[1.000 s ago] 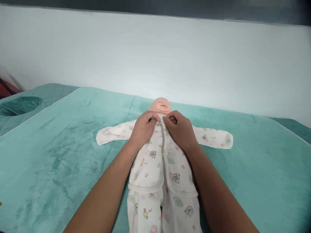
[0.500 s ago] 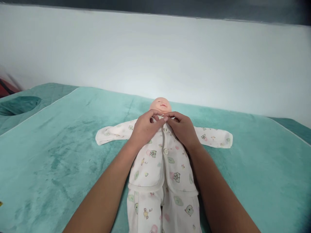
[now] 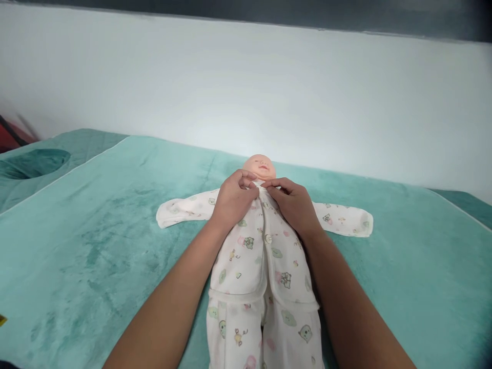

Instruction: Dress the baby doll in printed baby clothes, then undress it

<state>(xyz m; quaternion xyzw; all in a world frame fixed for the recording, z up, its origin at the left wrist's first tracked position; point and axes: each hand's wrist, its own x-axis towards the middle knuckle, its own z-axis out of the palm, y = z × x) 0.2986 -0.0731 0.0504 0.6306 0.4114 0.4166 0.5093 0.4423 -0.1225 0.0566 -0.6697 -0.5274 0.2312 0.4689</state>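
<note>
A baby doll (image 3: 261, 165) lies on its back, head toward the wall, dressed in a white baby jacket (image 3: 246, 261) with small animal prints and matching trousers (image 3: 238, 338). Both jacket sleeves stretch out sideways. My left hand (image 3: 235, 197) pinches the left side of the collar just under the doll's chin. Opposite it, my right hand (image 3: 292, 202) pinches the right front edge of the same collar. The fingertips of the two hands are close together, and what lies between them is partly hidden. A round button (image 3: 268, 239) shows lower on the jacket front.
A green plush cover (image 3: 115, 246) spreads under the doll, with a hollow opening (image 3: 36, 163) at the far left. Behind it rises a white wall (image 3: 246, 87). Something red (image 3: 13, 136) stands at the left edge, and a small yellow item (image 3: 2, 320) lies below it.
The view has shifted slightly, so the doll and clothes appear a little further right. My left thumb has drawn back from my right fingers; both hands stay at the collar.
</note>
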